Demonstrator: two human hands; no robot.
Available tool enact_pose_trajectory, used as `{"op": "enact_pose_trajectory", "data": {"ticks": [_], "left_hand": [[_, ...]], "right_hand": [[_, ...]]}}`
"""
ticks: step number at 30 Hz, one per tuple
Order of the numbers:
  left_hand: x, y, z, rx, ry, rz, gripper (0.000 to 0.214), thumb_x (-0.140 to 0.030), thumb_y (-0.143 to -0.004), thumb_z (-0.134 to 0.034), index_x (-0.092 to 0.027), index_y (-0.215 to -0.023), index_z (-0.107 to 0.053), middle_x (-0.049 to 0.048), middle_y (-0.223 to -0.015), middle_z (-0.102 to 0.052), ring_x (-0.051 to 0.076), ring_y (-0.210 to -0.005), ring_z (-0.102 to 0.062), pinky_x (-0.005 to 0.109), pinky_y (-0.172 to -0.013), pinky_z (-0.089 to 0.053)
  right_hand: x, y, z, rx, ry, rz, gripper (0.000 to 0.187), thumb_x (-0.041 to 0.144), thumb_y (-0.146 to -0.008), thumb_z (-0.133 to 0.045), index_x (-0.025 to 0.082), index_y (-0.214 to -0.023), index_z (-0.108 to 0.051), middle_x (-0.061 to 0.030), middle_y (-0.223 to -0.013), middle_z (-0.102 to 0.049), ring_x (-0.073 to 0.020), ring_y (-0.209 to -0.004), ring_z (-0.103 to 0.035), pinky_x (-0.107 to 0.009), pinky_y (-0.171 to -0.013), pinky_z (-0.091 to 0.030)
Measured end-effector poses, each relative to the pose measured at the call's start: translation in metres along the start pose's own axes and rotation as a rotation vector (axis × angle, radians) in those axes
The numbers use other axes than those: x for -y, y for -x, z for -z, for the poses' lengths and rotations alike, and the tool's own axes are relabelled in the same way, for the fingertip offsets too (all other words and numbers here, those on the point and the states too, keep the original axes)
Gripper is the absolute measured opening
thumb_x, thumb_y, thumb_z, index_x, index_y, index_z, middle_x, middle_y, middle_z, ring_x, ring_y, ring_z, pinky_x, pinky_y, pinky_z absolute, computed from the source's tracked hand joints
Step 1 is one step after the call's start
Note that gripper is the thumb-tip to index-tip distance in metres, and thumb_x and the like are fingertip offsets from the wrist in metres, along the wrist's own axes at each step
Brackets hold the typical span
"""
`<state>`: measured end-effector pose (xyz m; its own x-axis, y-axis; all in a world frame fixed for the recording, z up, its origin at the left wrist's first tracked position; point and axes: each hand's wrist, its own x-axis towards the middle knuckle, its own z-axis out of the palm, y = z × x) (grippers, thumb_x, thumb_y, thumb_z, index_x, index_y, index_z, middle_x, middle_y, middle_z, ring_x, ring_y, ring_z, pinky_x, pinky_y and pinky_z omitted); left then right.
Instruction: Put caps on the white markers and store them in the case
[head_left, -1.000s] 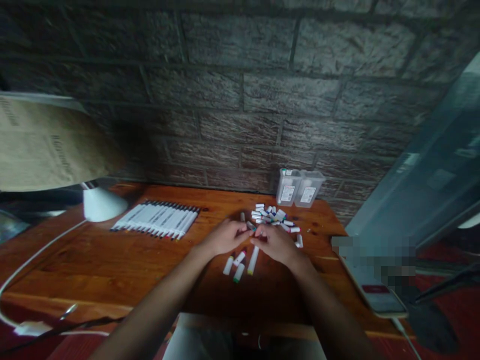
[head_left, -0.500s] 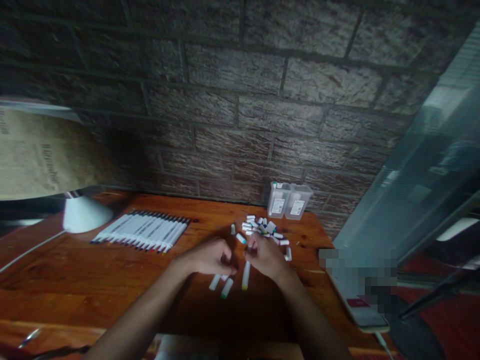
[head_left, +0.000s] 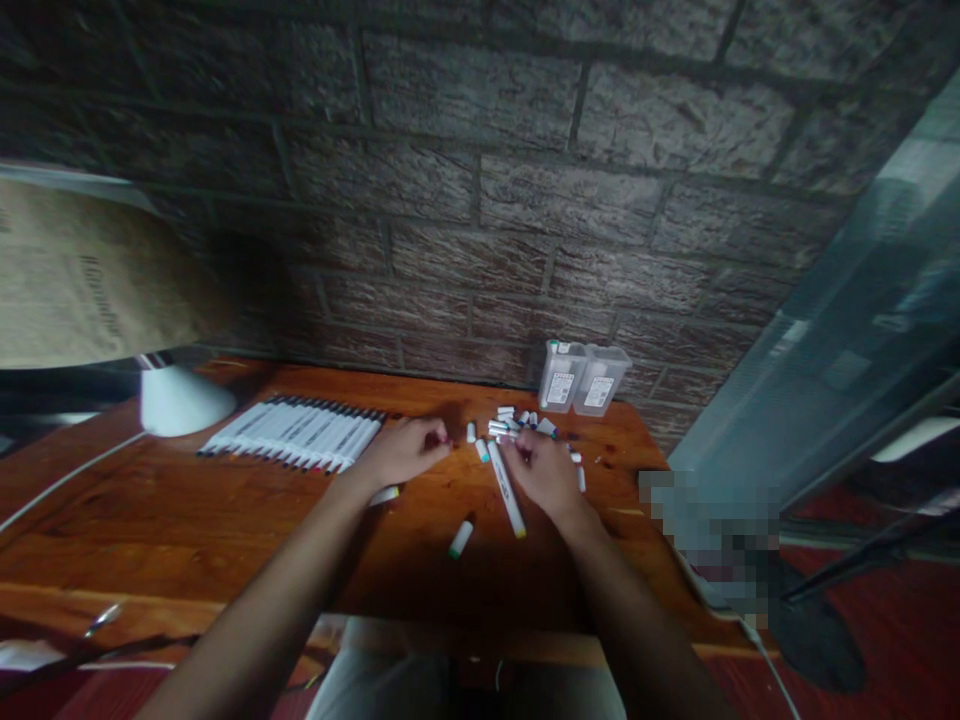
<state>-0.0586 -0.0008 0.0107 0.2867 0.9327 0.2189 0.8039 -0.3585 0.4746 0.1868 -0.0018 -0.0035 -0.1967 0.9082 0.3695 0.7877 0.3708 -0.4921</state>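
My left hand hovers just right of the marker row, fingertips pinched together; whatever they hold is too small to make out. Under its wrist a short white piece with a yellow end pokes out. My right hand is at the front of the pile of white marker caps, its fingers curled in, and what lies between them is hidden. Beside it a white marker with a yellow end rests on the table. Nearer me lies a green-ended cap.
Capped white markers lie side by side in a row at left, next to a lamp base. Two clear plastic cases stand by the brick wall. A phone-like device with a cable sits at the right edge.
My right hand has let go of the yellow-ended marker and moved to the caps. My left hand has shifted left, away from the loose caps near me. The view has tilted down slightly.
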Motion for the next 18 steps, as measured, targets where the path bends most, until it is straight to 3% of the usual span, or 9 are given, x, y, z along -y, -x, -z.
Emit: {"op": "enact_pose_trajectory", "data": {"ticks": [5, 9, 14, 18], "left_hand": [[-0.006, -0.005, -0.009, -0.103, 0.119, 0.004, 0.031, -0.046, -0.097, -0.035, -0.021, -0.095, -0.053, 0.0030, -0.082, -0.069, 0.018, -0.070, -0.067, 0.027, -0.070, -0.048], [-0.008, -0.009, -0.021, -0.137, 0.180, -0.024, 0.032, -0.047, -0.099, -0.033, -0.021, -0.096, -0.052, 0.0018, -0.079, -0.067, 0.016, -0.067, -0.066, 0.026, -0.067, -0.048], [-0.009, -0.009, -0.026, -0.168, 0.214, -0.068, 0.032, -0.047, -0.099, -0.038, -0.020, -0.096, -0.056, 0.0030, -0.082, -0.069, 0.017, -0.077, -0.067, 0.025, -0.072, -0.049], [-0.012, -0.007, -0.023, -0.185, 0.211, -0.099, 0.032, -0.047, -0.098, -0.043, -0.019, -0.098, -0.059, 0.0026, -0.082, -0.070, 0.016, -0.077, -0.066, 0.024, -0.073, -0.047]], "right_hand": [[-0.012, -0.009, 0.001, -0.108, 0.028, -0.036, 0.028, 0.036, -0.097, -0.049, 0.020, -0.112, -0.065, -0.0114, -0.120, -0.068, -0.0254, -0.118, -0.057, -0.035, -0.102, -0.039], [-0.017, -0.015, -0.010, -0.059, 0.031, -0.009, 0.034, 0.034, -0.095, -0.053, 0.017, -0.123, -0.064, -0.0144, -0.130, -0.063, -0.0269, -0.124, -0.054, -0.038, -0.106, -0.036], [-0.015, -0.017, -0.016, -0.002, -0.031, 0.012, 0.023, 0.029, -0.094, -0.053, 0.018, -0.100, -0.073, -0.0127, -0.110, -0.072, -0.0252, -0.111, -0.060, -0.039, -0.104, -0.037], [-0.011, -0.013, -0.009, -0.046, -0.168, 0.004, 0.021, 0.029, -0.091, -0.056, 0.019, -0.081, -0.071, -0.0108, -0.094, -0.073, -0.0239, -0.100, -0.063, -0.036, -0.099, -0.040]]}}
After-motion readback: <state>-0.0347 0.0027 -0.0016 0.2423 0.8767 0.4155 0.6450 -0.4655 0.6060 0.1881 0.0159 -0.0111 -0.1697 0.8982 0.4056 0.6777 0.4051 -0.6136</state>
